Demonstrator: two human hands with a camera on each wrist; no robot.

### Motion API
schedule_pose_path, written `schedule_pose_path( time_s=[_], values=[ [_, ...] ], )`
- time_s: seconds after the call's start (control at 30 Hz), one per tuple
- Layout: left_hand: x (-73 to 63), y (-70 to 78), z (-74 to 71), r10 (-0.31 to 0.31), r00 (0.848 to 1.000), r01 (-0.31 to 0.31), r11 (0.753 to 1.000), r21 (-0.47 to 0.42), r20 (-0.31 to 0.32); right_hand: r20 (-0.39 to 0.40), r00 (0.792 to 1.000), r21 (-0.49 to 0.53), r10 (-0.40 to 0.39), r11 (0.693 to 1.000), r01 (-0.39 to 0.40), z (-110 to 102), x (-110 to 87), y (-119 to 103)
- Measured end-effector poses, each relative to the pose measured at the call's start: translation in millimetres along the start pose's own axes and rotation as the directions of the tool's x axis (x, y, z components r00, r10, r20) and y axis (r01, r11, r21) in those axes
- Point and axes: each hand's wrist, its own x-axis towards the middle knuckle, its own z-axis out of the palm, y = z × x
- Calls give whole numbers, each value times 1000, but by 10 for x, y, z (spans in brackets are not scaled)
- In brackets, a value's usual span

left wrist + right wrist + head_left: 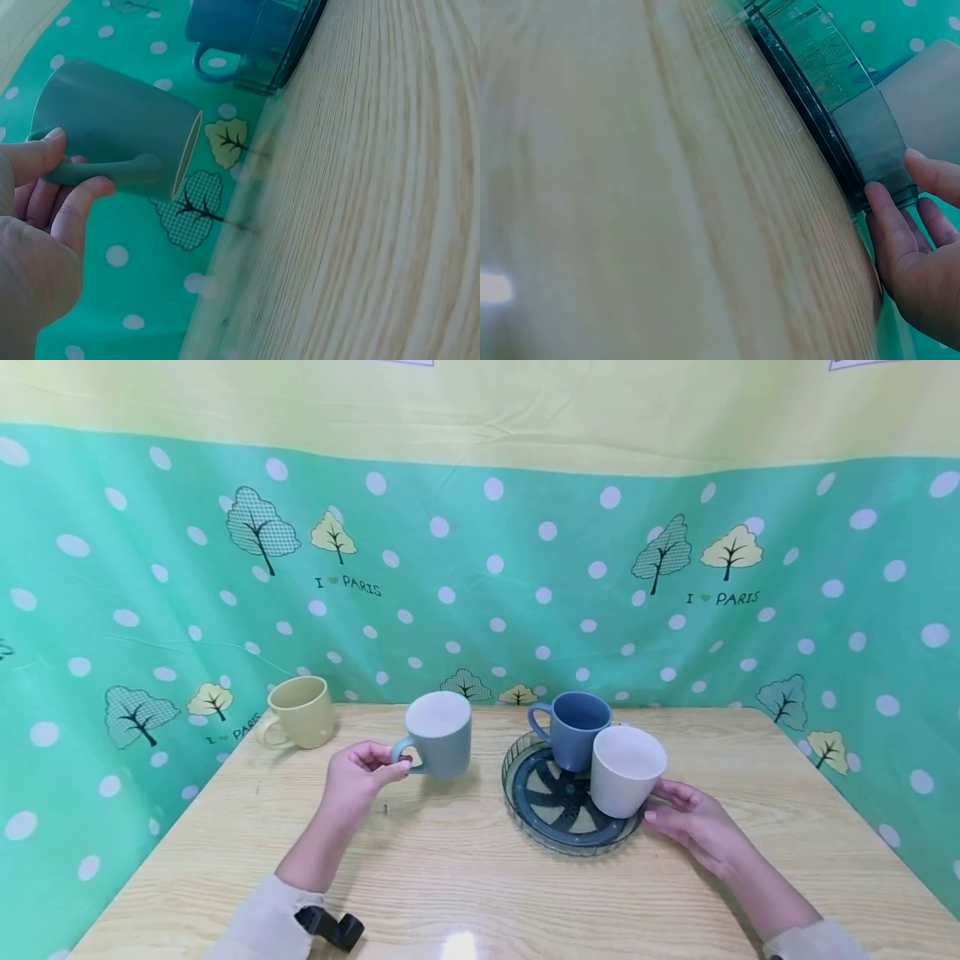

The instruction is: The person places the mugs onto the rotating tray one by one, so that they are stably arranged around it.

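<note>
Green mug (447, 747): appears held clear of the surface (525, 902), left of the glass tray (557, 841). Which end is its mouth cannot be confirmed. The left hand (356, 779) is closed on it, pinching the handle (127, 172) between thumb and fingers, with no support noted under the body. Should that pinch slacken, or the mug's weight twist about the handle, it could swing or drop.

Glass tray: on the surface. The right hand (697, 828) is at its right edge, fingers loosely extended and partly spread, touching the wall; firmness of hold cannot be determined. It carries a blue mug (573, 732) at the back and a white cup (626, 774) at the right, close together; whether these touch cannot be told.

Principal hazard: bare tray floor is found chiefly at the left and front. Were the green mug brought across too low, it could catch the rim or knock the blue mug, whose handle points left. A push from the right hand might slide the tray or jolt the white cup, which appears to lean slightly.

Yellow mug (303, 718): at the far left of the surface, well apart from both hands; low risk, in my judgement.
</note>
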Motion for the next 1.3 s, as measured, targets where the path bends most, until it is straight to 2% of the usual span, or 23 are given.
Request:
schedule_pose_path(
  time_s=[0.23,0.5,0.97,1.3],
  values=[
    [-32,44,96,-15,1000,15,999,32,6,10,1000,5,-9,1000,9,9,16,-2],
    [-40,51,194,-22,1000,22,1000,17,12,1,1000,17,-8,1000,8,5,29,9],
    [-14,43,342,-41,998,41,999,8,53,-1,1000,21,-9,1000,9,-1,11,23],
    [22,56,447,-36,997,33,998,45,65,-3,1000,18,-7,1000,7,-6,10,32]
  ],
)
